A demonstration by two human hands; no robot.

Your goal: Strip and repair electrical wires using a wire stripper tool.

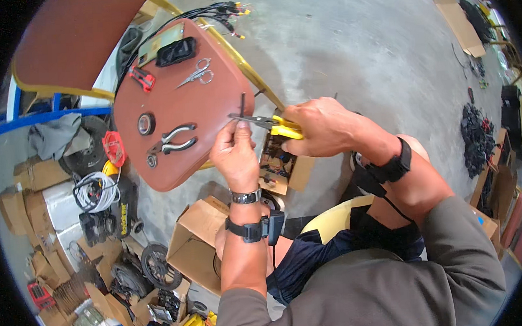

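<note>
Over the front of a brown padded chair seat (176, 114), my right hand (318, 127) is closed around the handles of yellow pliers (286, 132). Their jaws lie at a short dark wire (242, 102) standing upward from the fingertips of my left hand (236, 146), which pinches it. On the seat lie black-and-white cutters (179, 138), silver scissors (200, 72), a red hand tool (143, 79), a tape roll (146, 123), a smaller ring (152, 160) and a black pouch (176, 52) on a pale flat object.
Cables (218, 13) trail over the seat's back edge. An open carton (300, 173) of parts sits below my hands, another box (191, 243) nearer me. Cardboard, wheels (160, 265) and a coiled white cable (97, 192) crowd the left. Boxes and dark heaps (478, 140) line the right of the concrete floor (355, 40).
</note>
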